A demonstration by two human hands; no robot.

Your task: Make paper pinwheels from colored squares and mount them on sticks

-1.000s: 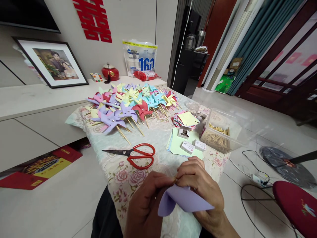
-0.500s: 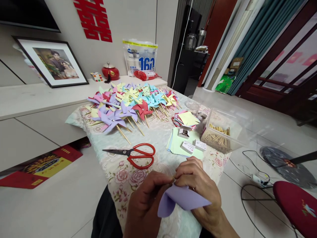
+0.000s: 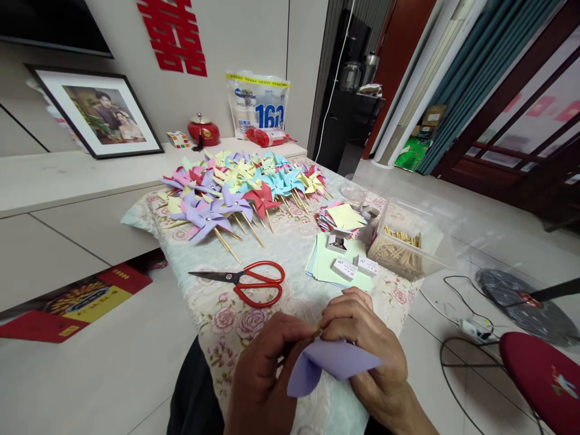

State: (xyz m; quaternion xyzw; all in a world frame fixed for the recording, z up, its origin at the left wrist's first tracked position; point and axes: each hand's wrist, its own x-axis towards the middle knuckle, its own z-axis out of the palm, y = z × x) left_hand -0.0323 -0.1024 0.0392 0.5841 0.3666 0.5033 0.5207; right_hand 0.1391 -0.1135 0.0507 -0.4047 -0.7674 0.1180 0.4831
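A folded purple paper pinwheel (image 3: 333,364) is held low over the near edge of the table between both hands. My left hand (image 3: 267,374) grips its left side and pinches a thin wooden stick tip at the centre. My right hand (image 3: 367,344) pinches the same spot from the right, fingers curled over the paper. Red-handled scissors (image 3: 251,281) lie shut on the floral tablecloth (image 3: 212,314) just beyond my hands.
A heap of finished coloured pinwheels (image 3: 240,187) fills the far table. Pale green paper sheets (image 3: 330,266) with small white boxes (image 3: 356,266) lie to the right, beside a clear tub of wooden sticks (image 3: 401,248). A red stool (image 3: 544,374) and cables stand right.
The purple paper has shifted slightly left and down in my hands; the fingers stay pinched at its centre. Nothing on the table moved.
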